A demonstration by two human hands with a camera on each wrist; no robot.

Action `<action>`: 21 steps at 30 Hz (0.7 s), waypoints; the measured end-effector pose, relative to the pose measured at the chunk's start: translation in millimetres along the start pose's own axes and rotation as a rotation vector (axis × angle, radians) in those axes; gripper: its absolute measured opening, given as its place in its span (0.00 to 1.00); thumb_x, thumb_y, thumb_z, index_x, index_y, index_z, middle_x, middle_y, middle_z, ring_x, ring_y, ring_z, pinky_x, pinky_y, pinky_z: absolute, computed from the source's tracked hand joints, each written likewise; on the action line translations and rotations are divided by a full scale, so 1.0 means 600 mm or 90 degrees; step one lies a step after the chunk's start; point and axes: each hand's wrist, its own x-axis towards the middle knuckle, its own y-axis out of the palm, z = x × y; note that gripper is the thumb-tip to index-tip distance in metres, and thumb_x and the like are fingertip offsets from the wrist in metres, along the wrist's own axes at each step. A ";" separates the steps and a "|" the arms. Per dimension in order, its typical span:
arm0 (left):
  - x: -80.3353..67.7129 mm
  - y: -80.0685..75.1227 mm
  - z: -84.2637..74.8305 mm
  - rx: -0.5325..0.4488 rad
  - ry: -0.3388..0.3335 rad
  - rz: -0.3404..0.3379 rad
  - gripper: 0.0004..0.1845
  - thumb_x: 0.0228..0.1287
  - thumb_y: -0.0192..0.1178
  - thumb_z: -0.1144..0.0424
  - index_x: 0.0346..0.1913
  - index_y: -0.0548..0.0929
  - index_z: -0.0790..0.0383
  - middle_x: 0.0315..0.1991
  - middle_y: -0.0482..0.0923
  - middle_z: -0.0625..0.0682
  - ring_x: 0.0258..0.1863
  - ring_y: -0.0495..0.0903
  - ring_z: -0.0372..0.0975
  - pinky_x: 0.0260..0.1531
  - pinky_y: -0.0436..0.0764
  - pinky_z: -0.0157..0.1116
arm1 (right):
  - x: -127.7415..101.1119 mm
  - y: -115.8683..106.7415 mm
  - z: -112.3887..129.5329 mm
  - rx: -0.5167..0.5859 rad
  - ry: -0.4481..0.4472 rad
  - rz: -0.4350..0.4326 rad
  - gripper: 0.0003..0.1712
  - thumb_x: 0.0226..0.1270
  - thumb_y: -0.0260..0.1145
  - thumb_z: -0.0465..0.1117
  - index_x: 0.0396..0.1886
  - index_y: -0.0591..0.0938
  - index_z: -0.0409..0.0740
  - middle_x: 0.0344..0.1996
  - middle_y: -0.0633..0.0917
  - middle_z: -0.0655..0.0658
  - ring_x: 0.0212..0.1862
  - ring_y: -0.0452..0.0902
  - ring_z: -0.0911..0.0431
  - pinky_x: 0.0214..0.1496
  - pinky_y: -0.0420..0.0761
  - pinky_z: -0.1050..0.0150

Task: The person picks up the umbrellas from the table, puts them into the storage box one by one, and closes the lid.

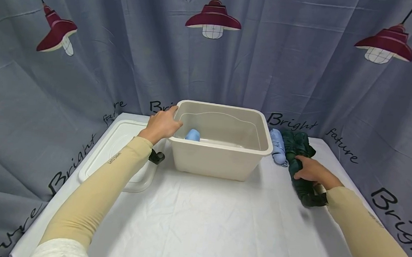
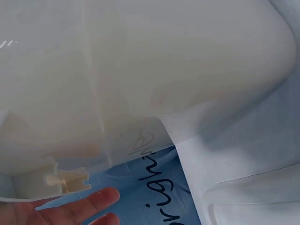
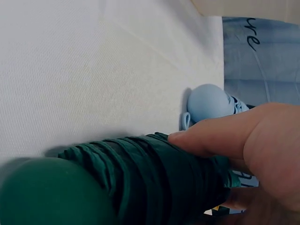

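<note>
My left hand (image 1: 162, 124) holds the left rim of a beige plastic storage box (image 1: 214, 159), thumb over the edge; its fingertips (image 2: 108, 194) show beside the outer wall in the left wrist view. Inside the box, a blue rounded thing (image 1: 193, 135) is partly hidden by the front wall. At the right, my right hand (image 1: 309, 169) grips a dark green folded umbrella (image 3: 159, 176) with a smooth round green end. Dark green fabric (image 1: 301, 141) extends beyond the hand; whether it is a second umbrella I cannot tell. Just left lies a light blue folded umbrella (image 1: 278, 147).
The box's flat white lid (image 1: 117, 149) lies on the white table (image 1: 198, 220), left of the box. A grey-blue curtain (image 1: 210, 72) printed with lamps and lettering hangs behind and along the sides.
</note>
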 end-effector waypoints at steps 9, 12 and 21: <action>0.002 0.002 0.001 -0.002 0.000 0.002 0.38 0.70 0.51 0.48 0.80 0.55 0.53 0.67 0.74 0.62 0.59 0.79 0.55 0.58 0.75 0.55 | -0.006 -0.011 0.015 0.020 -0.013 -0.008 0.52 0.64 0.67 0.41 0.77 0.48 0.27 0.71 0.55 0.17 0.62 0.67 0.26 0.37 0.85 0.49; 0.001 0.002 0.001 -0.001 -0.001 0.003 0.39 0.70 0.51 0.48 0.80 0.55 0.53 0.67 0.75 0.62 0.58 0.80 0.55 0.57 0.76 0.55 | -0.007 -0.019 0.018 0.021 -0.029 -0.014 0.52 0.64 0.68 0.40 0.77 0.49 0.26 0.71 0.54 0.16 0.63 0.66 0.27 0.40 0.85 0.48; 0.000 -0.001 0.002 -0.008 0.005 0.000 0.39 0.69 0.51 0.49 0.80 0.55 0.54 0.64 0.76 0.63 0.56 0.80 0.54 0.54 0.77 0.53 | -0.024 -0.049 0.030 0.041 -0.077 -0.049 0.52 0.65 0.68 0.42 0.77 0.50 0.27 0.71 0.56 0.17 0.66 0.62 0.26 0.55 0.77 0.37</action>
